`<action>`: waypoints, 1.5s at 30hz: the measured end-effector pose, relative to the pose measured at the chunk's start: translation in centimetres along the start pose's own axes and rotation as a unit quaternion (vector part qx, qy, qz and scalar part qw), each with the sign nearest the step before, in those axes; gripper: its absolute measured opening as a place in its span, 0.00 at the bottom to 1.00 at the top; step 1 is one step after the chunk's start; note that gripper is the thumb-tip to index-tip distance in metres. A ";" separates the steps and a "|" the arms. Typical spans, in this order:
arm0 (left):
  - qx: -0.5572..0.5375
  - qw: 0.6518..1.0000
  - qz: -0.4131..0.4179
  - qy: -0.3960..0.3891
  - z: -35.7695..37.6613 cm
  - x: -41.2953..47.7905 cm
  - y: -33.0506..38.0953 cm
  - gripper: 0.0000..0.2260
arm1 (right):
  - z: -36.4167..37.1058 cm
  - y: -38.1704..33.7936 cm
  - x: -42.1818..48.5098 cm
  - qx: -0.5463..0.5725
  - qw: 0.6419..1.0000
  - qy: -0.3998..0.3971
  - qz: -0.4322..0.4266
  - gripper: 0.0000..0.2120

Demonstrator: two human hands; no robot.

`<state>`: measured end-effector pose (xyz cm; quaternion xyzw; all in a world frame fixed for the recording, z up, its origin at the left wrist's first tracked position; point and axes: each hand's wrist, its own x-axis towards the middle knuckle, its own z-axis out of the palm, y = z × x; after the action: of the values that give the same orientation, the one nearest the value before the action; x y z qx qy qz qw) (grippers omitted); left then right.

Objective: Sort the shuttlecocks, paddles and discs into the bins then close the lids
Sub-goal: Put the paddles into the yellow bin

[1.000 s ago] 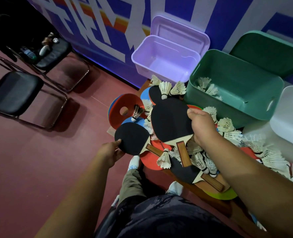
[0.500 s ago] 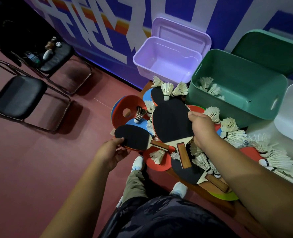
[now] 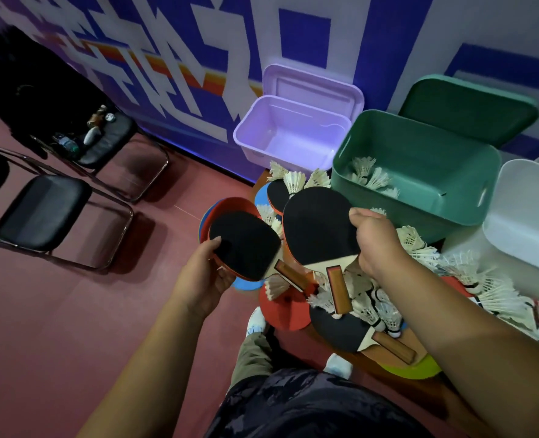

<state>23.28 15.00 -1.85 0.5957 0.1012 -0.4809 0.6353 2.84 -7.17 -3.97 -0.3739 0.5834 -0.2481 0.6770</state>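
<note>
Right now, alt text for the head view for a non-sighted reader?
The left hand grips one black paddle by its blade, the right hand a second black paddle, above a heap of shuttlecocks, paddles and discs. Behind stand an open purple bin, a green bin holding some shuttlecocks, and a white bin.

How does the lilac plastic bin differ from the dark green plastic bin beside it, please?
The lilac plastic bin shows only its bare floor; the dark green plastic bin holds several white feather shuttlecocks. The lilac bin looks smaller and sits to the left; the green bin looks larger. Both stand open, lids tipped back against the wall.
</note>
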 end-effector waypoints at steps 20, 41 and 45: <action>0.152 0.979 -0.003 -0.138 21.1 -2.4 -3.4 0.22 | -17.7 -5.1 -4.4 0.190 0.975 0.108 -0.048 0.06; 0.340 0.862 -0.032 -0.375 29.2 -3.4 -8.9 0.13 | -24.4 -3.9 -15.5 0.067 0.936 0.315 -0.144 0.06; 0.372 0.840 0.026 -0.395 31.2 -4.2 -9.2 0.08 | -25.4 -4.9 -15.8 0.021 0.916 0.363 -0.167 0.02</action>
<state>0.54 -8.06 3.45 0.5492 -0.3604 -0.6603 0.3640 -24.53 -3.36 8.48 -0.3357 0.7131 -0.4880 0.3750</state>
